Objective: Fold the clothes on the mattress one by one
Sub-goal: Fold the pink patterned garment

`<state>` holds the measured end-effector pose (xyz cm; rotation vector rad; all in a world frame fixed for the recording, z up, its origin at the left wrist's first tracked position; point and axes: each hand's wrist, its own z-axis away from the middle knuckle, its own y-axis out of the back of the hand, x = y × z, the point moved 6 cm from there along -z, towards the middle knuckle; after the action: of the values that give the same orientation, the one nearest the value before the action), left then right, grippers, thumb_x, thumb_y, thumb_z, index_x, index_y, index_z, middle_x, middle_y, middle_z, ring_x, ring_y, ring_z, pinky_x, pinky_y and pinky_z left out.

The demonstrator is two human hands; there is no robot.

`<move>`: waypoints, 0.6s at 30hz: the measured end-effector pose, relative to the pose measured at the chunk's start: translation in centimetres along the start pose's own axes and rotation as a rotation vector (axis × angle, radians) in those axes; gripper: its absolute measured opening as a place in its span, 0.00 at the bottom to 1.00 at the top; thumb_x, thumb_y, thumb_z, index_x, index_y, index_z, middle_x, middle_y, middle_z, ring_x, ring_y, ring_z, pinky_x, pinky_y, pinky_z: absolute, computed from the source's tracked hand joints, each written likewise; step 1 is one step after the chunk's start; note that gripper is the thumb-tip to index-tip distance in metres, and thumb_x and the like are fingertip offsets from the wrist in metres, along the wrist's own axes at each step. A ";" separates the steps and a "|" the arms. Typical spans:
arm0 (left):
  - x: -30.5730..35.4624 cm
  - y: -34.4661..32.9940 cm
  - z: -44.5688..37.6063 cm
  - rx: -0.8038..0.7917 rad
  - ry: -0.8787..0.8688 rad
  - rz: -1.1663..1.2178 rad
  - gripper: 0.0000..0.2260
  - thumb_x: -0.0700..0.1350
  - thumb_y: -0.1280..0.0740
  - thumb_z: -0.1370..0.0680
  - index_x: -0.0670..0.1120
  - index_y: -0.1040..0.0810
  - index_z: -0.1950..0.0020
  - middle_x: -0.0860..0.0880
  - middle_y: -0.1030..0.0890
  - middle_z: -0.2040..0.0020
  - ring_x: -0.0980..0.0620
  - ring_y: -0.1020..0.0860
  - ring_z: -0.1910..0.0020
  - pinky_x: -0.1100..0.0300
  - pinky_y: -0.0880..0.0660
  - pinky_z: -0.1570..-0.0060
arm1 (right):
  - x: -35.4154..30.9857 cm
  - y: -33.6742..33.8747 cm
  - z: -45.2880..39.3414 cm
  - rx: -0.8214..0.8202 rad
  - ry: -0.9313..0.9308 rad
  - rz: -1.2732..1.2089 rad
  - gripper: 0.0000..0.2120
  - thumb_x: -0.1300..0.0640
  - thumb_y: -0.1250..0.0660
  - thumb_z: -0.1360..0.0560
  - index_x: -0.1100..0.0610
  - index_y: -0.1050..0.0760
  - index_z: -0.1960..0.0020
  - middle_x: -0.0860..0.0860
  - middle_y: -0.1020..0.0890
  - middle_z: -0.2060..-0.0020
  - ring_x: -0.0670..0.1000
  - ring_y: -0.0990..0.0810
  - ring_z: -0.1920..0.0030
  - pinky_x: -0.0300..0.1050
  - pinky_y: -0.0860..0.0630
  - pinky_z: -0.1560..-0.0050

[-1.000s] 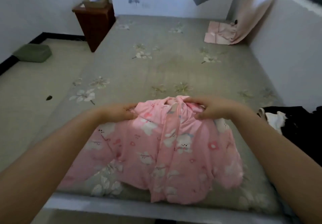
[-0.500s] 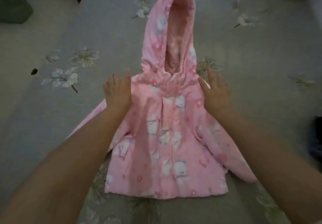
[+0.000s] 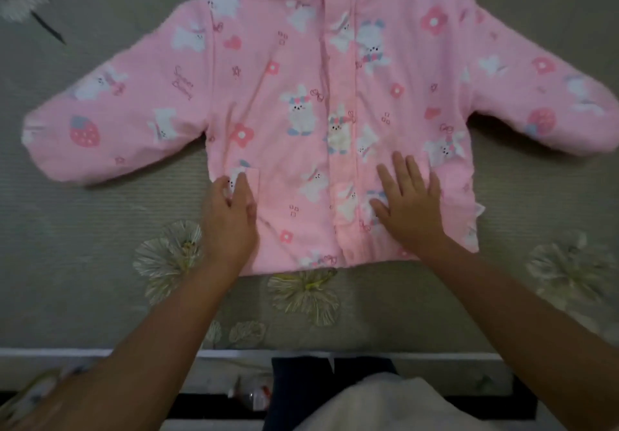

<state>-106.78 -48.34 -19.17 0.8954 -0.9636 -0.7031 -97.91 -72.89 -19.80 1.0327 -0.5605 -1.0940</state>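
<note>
The left hand [image 3: 231, 212] lies flat on the lower left edge of a pink padded child's jacket printed with white bunnies [image 3: 301, 95]. The right hand [image 3: 410, 202] presses open-palmed right of its front placket. The jacket lies face up on the grey-green flowered mattress [image 3: 100, 246], sleeves spread sideways, collar away from the person.

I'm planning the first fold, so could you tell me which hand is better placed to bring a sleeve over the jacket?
Probably the left hand: it rests at the jacket side edge just below the left sleeve. The right hand lies flat mid-front, farther from its sleeve.
</note>
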 end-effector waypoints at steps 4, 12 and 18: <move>-1.8 -0.2 0.5 0.014 0.059 -0.048 0.13 0.57 0.44 0.21 0.50 0.29 0.58 0.51 0.26 0.65 0.51 0.22 0.67 0.60 0.34 0.69 | 0.0 -1.3 1.1 -0.104 -0.054 0.043 0.29 0.45 0.43 0.23 0.56 0.45 0.26 0.57 0.48 0.25 0.57 0.49 0.26 0.61 0.44 0.35; -4.7 2.0 4.6 -0.037 -0.001 0.155 0.13 0.39 0.38 0.23 0.39 0.23 0.40 0.36 0.22 0.52 0.40 0.25 0.51 0.54 0.32 0.51 | -3.2 -2.0 7.2 -0.306 -0.129 0.101 0.28 0.46 0.46 0.23 0.54 0.48 0.26 0.52 0.49 0.25 0.55 0.49 0.26 0.59 0.39 0.35; -9.0 3.7 0.6 0.416 0.897 1.166 0.10 0.46 0.35 0.23 0.40 0.27 0.48 0.42 0.22 0.50 0.51 0.25 0.54 0.57 0.27 0.47 | -8.8 2.1 -0.5 0.050 0.106 -0.068 0.27 0.50 0.44 0.22 0.57 0.45 0.26 0.57 0.47 0.25 0.59 0.51 0.26 0.60 0.50 0.30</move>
<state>-110.56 -39.39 -19.20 0.7095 -0.6290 0.8685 -100.04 -64.48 -17.18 1.1528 -0.4726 -1.0826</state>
